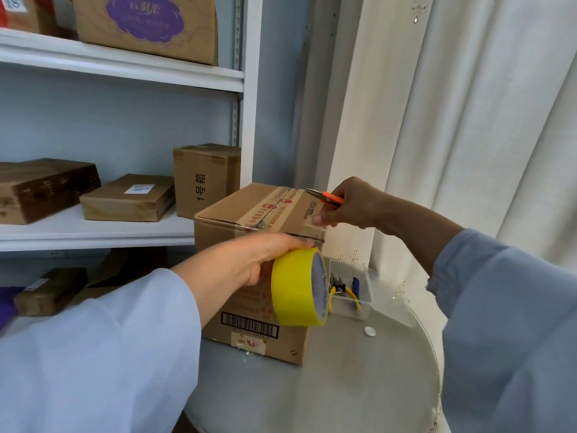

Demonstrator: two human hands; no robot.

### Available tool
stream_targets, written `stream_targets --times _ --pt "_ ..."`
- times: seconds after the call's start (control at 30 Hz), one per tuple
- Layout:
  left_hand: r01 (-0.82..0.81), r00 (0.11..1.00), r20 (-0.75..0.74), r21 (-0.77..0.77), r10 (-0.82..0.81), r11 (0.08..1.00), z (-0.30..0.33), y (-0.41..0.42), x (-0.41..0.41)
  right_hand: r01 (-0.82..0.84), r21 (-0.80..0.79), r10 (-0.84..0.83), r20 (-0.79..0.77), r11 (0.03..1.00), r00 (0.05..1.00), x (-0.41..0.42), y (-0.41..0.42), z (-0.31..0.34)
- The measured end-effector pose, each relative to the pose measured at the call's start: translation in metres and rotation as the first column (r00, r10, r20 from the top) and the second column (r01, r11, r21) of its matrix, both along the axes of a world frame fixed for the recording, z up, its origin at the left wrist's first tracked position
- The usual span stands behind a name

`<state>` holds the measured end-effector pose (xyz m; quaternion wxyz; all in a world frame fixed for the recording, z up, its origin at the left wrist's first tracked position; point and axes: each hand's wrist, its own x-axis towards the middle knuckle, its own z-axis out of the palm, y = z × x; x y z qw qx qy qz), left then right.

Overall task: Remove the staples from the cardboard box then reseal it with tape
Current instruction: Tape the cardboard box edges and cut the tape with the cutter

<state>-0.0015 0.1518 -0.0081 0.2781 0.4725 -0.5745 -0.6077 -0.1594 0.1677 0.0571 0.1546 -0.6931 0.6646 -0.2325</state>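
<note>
A brown cardboard box (249,210) stands on a round glass table (359,370), with printed tape running along its top seam. My left hand (249,260) grips a yellow roll of tape (296,289) in front of the box's near side. My right hand (349,204) holds orange-handled scissors (324,196) over the box's right top corner, blades pointing left. Its thumb touches a clear strip of tape (315,226) at that corner.
A clear plastic tray (359,304) with yellow-handled pliers (343,292) and a blue tool sits right of the box. White shelves (125,226) on the left carry several cardboard parcels. White curtains (468,120) hang behind the table.
</note>
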Motion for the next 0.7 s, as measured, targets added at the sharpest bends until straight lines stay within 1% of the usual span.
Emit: stream_targets --times 0.13,0.4,0.7 --pt "-0.015 1.0 0.014 -0.001 0.015 1.0 0.0 -0.01 -0.005 -0.016 0.07 0.018 -0.029 0.997 0.999 -0.002 -0.013 0.0" --pt "-0.001 0.999 0.048 0.024 0.0 1.0 -0.005 -0.021 -0.007 -0.032 0.181 0.035 -0.012 0.983 0.999 -0.008 -0.032 -0.006" --pt "0.017 0.999 0.036 0.044 -0.018 0.999 -0.007 -0.022 -0.005 -0.036 0.208 0.041 -0.018 0.978 0.999 -0.009 -0.041 -0.011"
